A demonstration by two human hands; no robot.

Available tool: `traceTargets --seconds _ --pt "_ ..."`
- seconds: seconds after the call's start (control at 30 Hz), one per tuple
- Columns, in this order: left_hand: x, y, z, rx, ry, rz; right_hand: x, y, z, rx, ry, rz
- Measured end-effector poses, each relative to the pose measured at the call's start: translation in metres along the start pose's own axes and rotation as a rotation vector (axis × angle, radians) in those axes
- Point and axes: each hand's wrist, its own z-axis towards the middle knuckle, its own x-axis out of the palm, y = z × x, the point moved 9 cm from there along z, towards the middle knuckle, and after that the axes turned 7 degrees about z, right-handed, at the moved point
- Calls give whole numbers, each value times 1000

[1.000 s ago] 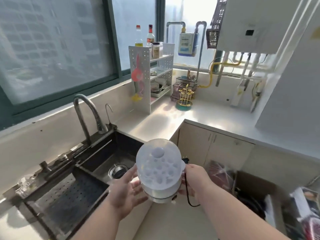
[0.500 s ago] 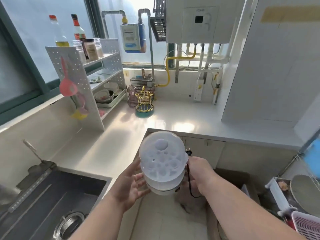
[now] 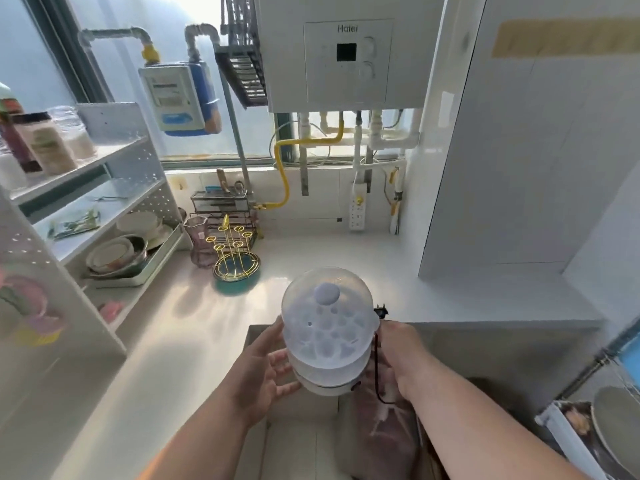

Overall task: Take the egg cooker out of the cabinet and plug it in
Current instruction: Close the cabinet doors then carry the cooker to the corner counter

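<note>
While both hands clasp it, egg cooker (image 3: 328, 332) sits between them — left grip (image 3: 265, 374), right grip (image 3: 398, 355).

A white L-shaped countertop (image 3: 311, 258) runs under a bright window (image 3: 173, 36), sunlight glaring on its surface. A white perforated shelf rack (image 3: 138, 174) stands at the left holding jars and bowls. A white water heater (image 3: 346, 53) hangs on the wall above pipes and a yellow hose (image 3: 285, 168). White tiled walls (image 3: 519, 168) close the right side.
</note>
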Motion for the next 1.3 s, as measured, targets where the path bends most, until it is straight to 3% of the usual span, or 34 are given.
traceTargets --seconds 0.67,1.3 --pt "56 -70 245 4 -89 -114 13 124 239 88 143 22" --pt "20 -55 461 -243 43 -32 55 99 406 233 -82 111"
